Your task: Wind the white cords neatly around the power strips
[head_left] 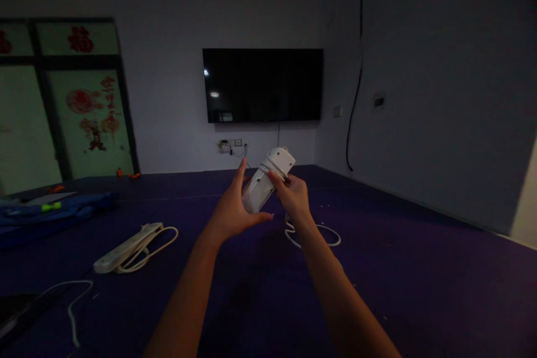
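A white power strip (pixel 260 187) is held up in front of me, tilted with its upper end to the right. Turns of its white cord (pixel 272 168) are wrapped around the upper part. My left hand (pixel 235 204) cradles the lower end, thumb stretched out below and a finger raised along the side; its other fingers are mostly hidden behind the strip. My right hand (pixel 292 193) is closed at the strip's right side, its thumb pressing the cord turns against the strip. Below it, a loose loop of white cord (pixel 335 241) lies on the purple surface.
Another white power strip (pixel 126 247) with a bundled cord lies at left on the purple surface (pixel 260 302). Nearer is a thin white cable (pixel 72 313). Blue fabric (pixel 79 205) is at far left. A television (pixel 264 85) hangs on the wall; a black cable (pixel 356 89) dangles at right.
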A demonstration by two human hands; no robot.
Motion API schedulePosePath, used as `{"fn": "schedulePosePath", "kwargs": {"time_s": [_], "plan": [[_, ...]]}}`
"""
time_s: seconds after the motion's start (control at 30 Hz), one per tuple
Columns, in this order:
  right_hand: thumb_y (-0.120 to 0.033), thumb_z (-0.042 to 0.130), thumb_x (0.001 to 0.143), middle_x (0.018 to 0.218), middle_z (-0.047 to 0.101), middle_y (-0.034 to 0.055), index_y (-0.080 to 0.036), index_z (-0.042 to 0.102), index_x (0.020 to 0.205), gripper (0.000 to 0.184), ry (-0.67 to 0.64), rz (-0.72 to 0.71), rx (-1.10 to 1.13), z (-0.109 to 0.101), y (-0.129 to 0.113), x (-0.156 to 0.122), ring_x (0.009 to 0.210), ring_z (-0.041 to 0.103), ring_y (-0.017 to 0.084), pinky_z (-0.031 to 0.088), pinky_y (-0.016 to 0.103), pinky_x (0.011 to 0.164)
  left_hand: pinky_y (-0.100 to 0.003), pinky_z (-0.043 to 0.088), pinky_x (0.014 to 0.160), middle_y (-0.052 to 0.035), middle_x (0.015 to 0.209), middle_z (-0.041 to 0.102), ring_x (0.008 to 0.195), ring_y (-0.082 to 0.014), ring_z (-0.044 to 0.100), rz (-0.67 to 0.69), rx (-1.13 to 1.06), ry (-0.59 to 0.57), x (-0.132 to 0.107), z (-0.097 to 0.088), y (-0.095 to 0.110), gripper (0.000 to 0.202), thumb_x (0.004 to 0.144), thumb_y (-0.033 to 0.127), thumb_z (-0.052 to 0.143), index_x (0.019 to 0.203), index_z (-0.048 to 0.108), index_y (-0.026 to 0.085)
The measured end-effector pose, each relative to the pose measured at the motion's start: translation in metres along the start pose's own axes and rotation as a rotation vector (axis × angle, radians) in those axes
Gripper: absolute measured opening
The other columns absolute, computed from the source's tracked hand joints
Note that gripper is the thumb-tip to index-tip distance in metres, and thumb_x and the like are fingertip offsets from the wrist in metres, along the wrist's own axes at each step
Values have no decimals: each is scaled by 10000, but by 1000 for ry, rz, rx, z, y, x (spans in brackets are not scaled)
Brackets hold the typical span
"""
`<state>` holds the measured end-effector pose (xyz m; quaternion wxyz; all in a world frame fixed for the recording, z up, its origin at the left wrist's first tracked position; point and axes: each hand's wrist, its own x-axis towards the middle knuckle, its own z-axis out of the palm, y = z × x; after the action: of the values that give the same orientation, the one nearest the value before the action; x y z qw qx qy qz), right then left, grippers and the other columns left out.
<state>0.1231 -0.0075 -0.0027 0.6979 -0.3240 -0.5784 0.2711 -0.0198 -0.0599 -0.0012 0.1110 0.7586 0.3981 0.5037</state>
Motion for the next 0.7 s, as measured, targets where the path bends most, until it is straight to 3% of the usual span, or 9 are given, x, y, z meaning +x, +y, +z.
{"fn": "schedulePosePath", "kwargs": {"time_s": [0.13,0.3,0.47,0.6,0.7], "plan": [[-627,609,638,477,495,-4,-102,643,629,527,105,6,-130,2,1,-3,434,369,75,235,211,398,-425,463,827,-114,1313,411,1077,-321,517,-3,555,155,-1,19,6,1199,566,305,798,1440,-21,374],[-608,634,633,544,564,29,-88,691,706,527,83,-16,-149,4,-4,-6,479,439,99,287,210,422,-335,475,705,-76,1169,490,952,-258,570,-76,761,183,-2,28,4,1026,691,258,672,1439,-20,380],[-580,649,636,484,521,2,-74,699,823,542,-39,-2,-39,1,-7,-4,411,376,78,226,209,386,-358,460,720,-76,1105,567,912,-268,594,-97,680,175,-1,21,1,958,686,244,643,1448,72,347],[-556,647,657,412,403,-68,-77,681,911,544,-212,38,53,-6,-4,1,360,288,46,170,192,367,-374,448,785,-98,1220,570,1002,-285,583,-136,413,163,3,13,-6,984,639,234,689,1448,135,318],[-513,658,673,417,413,-70,-86,678,945,506,-337,37,102,-11,-4,2,366,301,39,180,180,369,-390,439,819,-92,1222,583,1019,-285,577,-176,205,141,7,6,-14,1025,582,203,733,1440,184,318]]}}
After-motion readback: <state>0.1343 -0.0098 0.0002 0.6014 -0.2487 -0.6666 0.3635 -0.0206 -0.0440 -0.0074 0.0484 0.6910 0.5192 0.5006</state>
